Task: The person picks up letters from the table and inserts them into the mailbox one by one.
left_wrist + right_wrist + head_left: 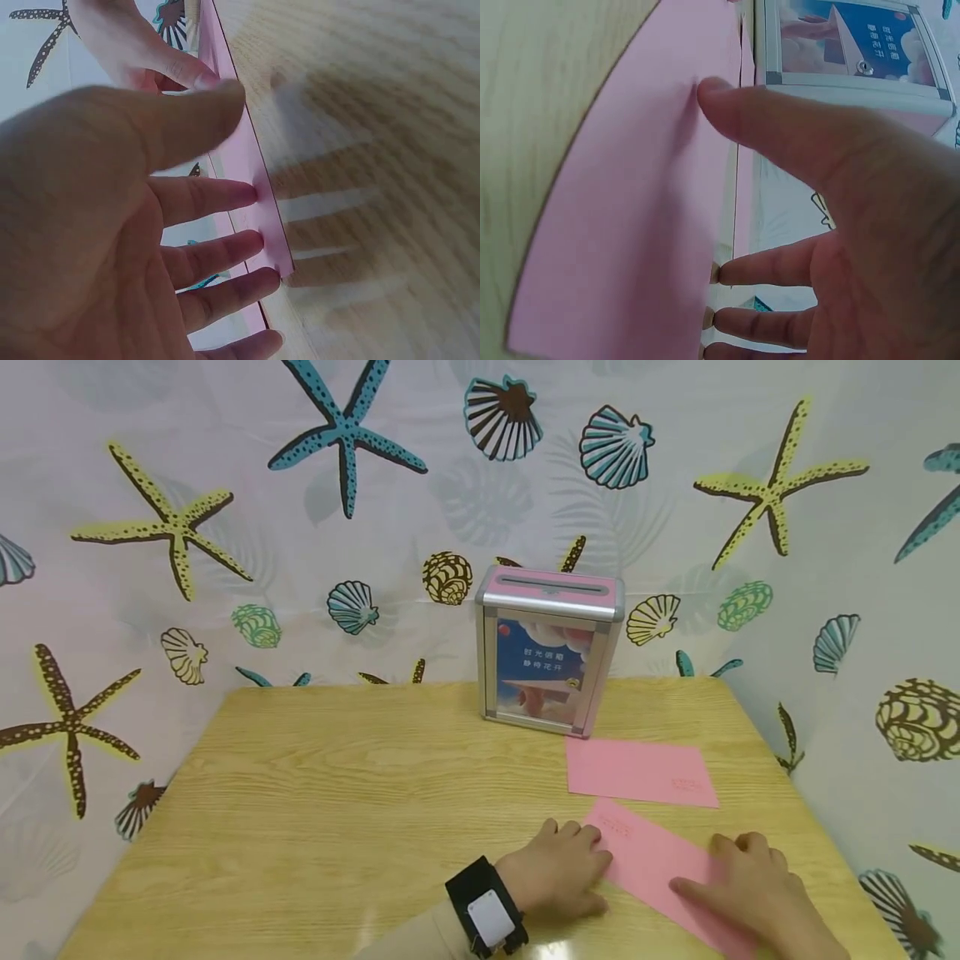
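Note:
A pink envelope with small red print near one end lies slantwise on the table between both hands. My left hand has its fingertips on the envelope's left end, fingers extended and thumb apart. In the left wrist view, the fingers reach across that end. My right hand is over the envelope's right part. Its thumb is against or just above the paper, while the other fingers extend to the far edge. A second pink envelope lies flat just beyond.
A pink and silver letter box with a slot on top and a small lock stands at the back of the wooden table. Behind and beside the table hangs white cloth printed with starfish and shells.

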Demonstrator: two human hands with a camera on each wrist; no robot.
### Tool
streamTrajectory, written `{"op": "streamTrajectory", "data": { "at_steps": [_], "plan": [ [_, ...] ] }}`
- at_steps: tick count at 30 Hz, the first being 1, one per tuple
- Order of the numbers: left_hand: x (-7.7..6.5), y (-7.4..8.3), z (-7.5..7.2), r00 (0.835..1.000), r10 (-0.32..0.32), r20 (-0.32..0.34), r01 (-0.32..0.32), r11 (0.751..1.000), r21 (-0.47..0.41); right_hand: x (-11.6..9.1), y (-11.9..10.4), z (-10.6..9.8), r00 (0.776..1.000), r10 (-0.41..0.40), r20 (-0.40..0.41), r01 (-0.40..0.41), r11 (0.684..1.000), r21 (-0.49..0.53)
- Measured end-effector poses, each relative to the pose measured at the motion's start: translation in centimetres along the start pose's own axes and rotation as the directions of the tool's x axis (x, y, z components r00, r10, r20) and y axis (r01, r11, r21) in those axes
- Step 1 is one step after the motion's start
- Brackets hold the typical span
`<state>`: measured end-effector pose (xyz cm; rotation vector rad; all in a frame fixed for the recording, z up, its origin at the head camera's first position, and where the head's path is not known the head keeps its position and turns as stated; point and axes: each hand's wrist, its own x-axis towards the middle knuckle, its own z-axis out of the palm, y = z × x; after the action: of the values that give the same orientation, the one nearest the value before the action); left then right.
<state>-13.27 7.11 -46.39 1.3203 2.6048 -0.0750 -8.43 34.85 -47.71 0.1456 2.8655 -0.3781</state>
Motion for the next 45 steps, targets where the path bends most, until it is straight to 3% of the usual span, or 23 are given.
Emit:
{"op": "streamTrajectory", "data": {
  "at_steps": [7,11,15,21,28,31,35,39,45],
  "plan": [
    [-2.4,-1.1,0.7,1.000,0.000,-0.027,0.000,1.000,0.007,-0.6,-1.7,0.8,0.998,-0.053,-0.037,0.055,0.997,0.056],
    [-4.1,-2.0,0.7,1.000,-0.023,-0.003,0.023,1.000,-0.011,-0.5,-3.1,1.1,0.990,-0.108,-0.090,0.115,0.990,0.078],
    [-5.7,-2.7,0.5,0.996,-0.067,0.054,0.067,0.998,-0.003,-0.2,-4.3,1.4,0.978,-0.167,-0.126,0.178,0.981,0.082],
    [-7.7,-4.2,0.0,0.978,-0.189,0.086,0.190,0.982,0.001,0.7,-6.4,0.7,0.972,-0.221,-0.082,0.228,0.970,0.087],
    [-10.3,-6.8,0.6,0.949,-0.304,0.079,0.313,0.938,-0.148,1.2,-10.7,2.4,0.945,-0.298,-0.138,0.309,0.949,0.069],
    [-11.1,-7.7,0.7,0.939,-0.335,0.081,0.345,0.919,-0.193,1.3,-12.1,2.9,0.944,-0.295,-0.147,0.308,0.949,0.072],
    [-11.6,-8.7,0.5,0.919,-0.384,0.087,0.393,0.886,-0.246,2.1,-13.8,2.9,0.945,-0.293,-0.147,0.303,0.952,0.046],
    [-11.7,-9.5,0.2,0.888,-0.454,0.078,0.456,0.844,-0.283,3.3,-15.5,2.9,0.939,-0.302,-0.163,0.310,0.950,0.024],
    [-12.0,-10.6,0.1,0.848,-0.528,0.051,0.516,0.798,-0.310,4.9,-17.9,2.9,0.962,-0.258,-0.093,0.266,0.960,0.088]
  ]
}}
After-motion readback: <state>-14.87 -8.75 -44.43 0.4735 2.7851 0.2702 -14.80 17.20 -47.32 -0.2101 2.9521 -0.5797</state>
